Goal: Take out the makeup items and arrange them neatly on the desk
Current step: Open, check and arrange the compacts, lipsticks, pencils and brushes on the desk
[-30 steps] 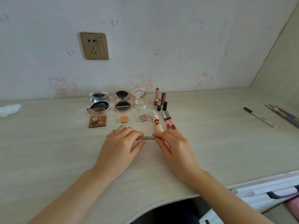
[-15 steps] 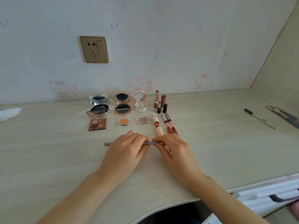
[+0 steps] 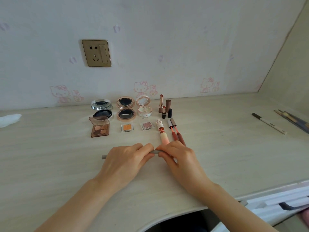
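Both hands hold one thin grey pencil (image 3: 154, 152) that lies flat on the desk (image 3: 50, 164). The left hand (image 3: 124, 162) covers most of it, with its fingers curled over the stick; the pencil's grey end pokes out past the left side of this hand. The right hand (image 3: 179, 159) pinches the other end between its fingertips and thumb. The two hands almost touch in the middle.

Just past the right hand's fingers lie a pink tube with a bunny cap (image 3: 162, 133) and two thin lip wands (image 3: 175, 132). Farther back from the hands sit an open brown eyeshadow box (image 3: 99, 128), an orange square (image 3: 127, 127) and a pink square (image 3: 147, 125). Behind those stand three open round compacts (image 3: 125, 108) and some lipsticks (image 3: 165, 107) near the wall.

Far off to the right of the hands lies a white pen (image 3: 269, 123). Far to the left is a white tissue (image 3: 9, 119).
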`<state>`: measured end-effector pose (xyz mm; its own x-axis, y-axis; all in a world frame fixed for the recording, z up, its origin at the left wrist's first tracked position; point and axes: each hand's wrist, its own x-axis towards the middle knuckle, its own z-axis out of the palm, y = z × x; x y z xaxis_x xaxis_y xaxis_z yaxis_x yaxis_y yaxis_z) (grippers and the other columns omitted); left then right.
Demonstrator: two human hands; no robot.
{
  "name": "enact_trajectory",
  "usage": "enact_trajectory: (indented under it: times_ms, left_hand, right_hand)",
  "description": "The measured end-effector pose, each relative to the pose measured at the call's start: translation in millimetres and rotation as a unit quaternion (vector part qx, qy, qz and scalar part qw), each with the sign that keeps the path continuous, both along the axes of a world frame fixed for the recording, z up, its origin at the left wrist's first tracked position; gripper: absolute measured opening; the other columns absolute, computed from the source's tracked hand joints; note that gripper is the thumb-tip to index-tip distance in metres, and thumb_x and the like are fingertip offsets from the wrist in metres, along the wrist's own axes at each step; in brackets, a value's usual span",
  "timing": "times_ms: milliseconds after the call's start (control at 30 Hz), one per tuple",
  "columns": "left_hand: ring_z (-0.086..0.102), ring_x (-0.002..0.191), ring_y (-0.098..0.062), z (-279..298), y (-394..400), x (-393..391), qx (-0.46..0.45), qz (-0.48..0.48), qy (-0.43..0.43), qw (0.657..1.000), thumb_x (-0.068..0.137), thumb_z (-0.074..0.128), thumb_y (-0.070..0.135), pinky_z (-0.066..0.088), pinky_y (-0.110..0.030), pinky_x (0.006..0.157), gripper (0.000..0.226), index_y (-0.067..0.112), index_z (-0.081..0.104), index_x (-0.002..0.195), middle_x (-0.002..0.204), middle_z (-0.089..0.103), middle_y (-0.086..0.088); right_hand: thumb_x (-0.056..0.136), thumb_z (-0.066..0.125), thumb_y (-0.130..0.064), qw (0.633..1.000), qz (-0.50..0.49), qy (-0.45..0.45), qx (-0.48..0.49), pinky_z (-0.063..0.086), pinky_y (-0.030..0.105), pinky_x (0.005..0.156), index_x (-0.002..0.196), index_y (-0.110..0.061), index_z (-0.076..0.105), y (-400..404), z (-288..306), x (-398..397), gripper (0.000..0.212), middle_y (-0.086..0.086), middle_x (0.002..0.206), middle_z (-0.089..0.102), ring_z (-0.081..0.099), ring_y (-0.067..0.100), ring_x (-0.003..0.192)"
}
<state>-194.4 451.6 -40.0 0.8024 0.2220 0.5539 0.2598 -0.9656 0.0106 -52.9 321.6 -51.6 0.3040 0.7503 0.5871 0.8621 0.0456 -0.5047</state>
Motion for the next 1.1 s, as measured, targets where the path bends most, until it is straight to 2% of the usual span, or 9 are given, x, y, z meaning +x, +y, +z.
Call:
enact_trajectory:
  times_ms: [67,233,333,433,600,767,867,1000,1100]
  left_hand:
    - [0.053,0.049,-0.011,0,1,-1,-0.003,-0.008,-0.003,1.000,0.096,0.032,0.050,0.038,-0.029,0.036,0.036,0.028,0.059,0.088,0.062,0.052,0.008]
    - [0.057,0.055,-0.010,4,-2,0,-0.016,-0.016,-0.017,1.000,0.090,0.042,0.047,0.044,-0.027,0.040,0.030,0.023,0.060,0.091,0.066,0.058,0.012]
    - [0.061,0.064,-0.010,6,-4,-1,-0.051,-0.010,-0.020,0.998,0.091,0.047,0.042,0.050,-0.029,0.046,0.026,0.021,0.059,0.101,0.077,0.062,0.011]
    - [0.060,0.074,-0.009,7,-7,-3,-0.092,-0.003,-0.024,0.995,0.091,0.040,0.037,0.051,-0.028,0.056,0.026,0.020,0.058,0.101,0.084,0.062,0.010]
    - [0.052,0.075,-0.006,5,-6,-3,-0.108,0.002,-0.037,0.994,0.088,0.036,0.023,0.044,-0.024,0.062,0.027,0.017,0.061,0.097,0.085,0.056,0.009]
    - [0.056,0.081,-0.008,3,-3,-4,-0.108,-0.013,-0.045,0.993,0.087,0.038,0.017,0.048,-0.022,0.069,0.032,0.015,0.063,0.106,0.096,0.055,0.007]
    - [0.058,0.085,-0.011,0,1,-3,-0.108,-0.016,-0.068,0.992,0.088,0.040,0.015,0.049,-0.024,0.074,0.033,0.013,0.063,0.111,0.099,0.054,0.005]
    - [0.062,0.076,-0.013,3,0,2,-0.131,-0.012,-0.127,0.983,0.086,0.048,0.014,0.050,-0.026,0.069,0.032,0.012,0.063,0.114,0.097,0.059,0.004]
    - [0.059,0.066,-0.006,6,-8,10,-0.158,-0.029,-0.172,0.972,0.082,0.059,0.012,0.052,-0.027,0.063,0.035,0.015,0.059,0.117,0.088,0.062,0.005]
  right_hand:
    - [0.091,0.057,-0.025,1.000,0.003,0.007,-0.001,0.046,0.027,0.087,0.100,-0.018,0.071,0,0,0,0.019,-0.006,0.086,0.067,0.058,0.012,0.081]
    - [0.085,0.067,-0.012,0.999,0.005,0.049,0.018,0.044,0.011,0.082,0.101,-0.019,0.073,-2,4,1,0.018,-0.010,0.087,0.065,0.053,-0.002,0.077]
    - [0.083,0.070,-0.008,0.998,-0.001,0.060,0.019,0.048,0.016,0.079,0.101,-0.020,0.072,-3,5,1,0.022,-0.013,0.089,0.064,0.056,-0.002,0.077]
    - [0.083,0.070,-0.006,0.996,-0.018,0.080,0.028,0.048,0.014,0.076,0.099,-0.021,0.072,-2,7,1,0.022,-0.015,0.087,0.064,0.059,0.005,0.077]
    - [0.083,0.069,-0.002,0.988,-0.046,0.141,0.036,0.038,0.003,0.065,0.094,-0.018,0.073,-5,13,-2,0.020,-0.026,0.076,0.056,0.054,-0.003,0.072]
    - [0.085,0.069,-0.006,0.976,-0.056,0.208,0.039,0.039,0.007,0.061,0.091,-0.030,0.068,-6,14,-1,0.024,-0.016,0.080,0.063,0.055,0.004,0.071]
    - [0.086,0.066,-0.005,0.963,-0.067,0.257,0.039,0.039,0.010,0.061,0.096,-0.027,0.068,-7,13,2,0.024,-0.007,0.081,0.065,0.056,0.005,0.068]
    - [0.086,0.064,-0.006,0.957,-0.086,0.274,0.045,0.041,0.011,0.063,0.099,-0.026,0.067,-13,16,7,0.024,-0.003,0.083,0.066,0.055,0.010,0.072]
    - [0.087,0.063,-0.010,0.961,-0.110,0.251,0.026,0.042,0.011,0.063,0.098,-0.027,0.069,-21,18,16,0.021,-0.010,0.087,0.068,0.057,0.007,0.080]
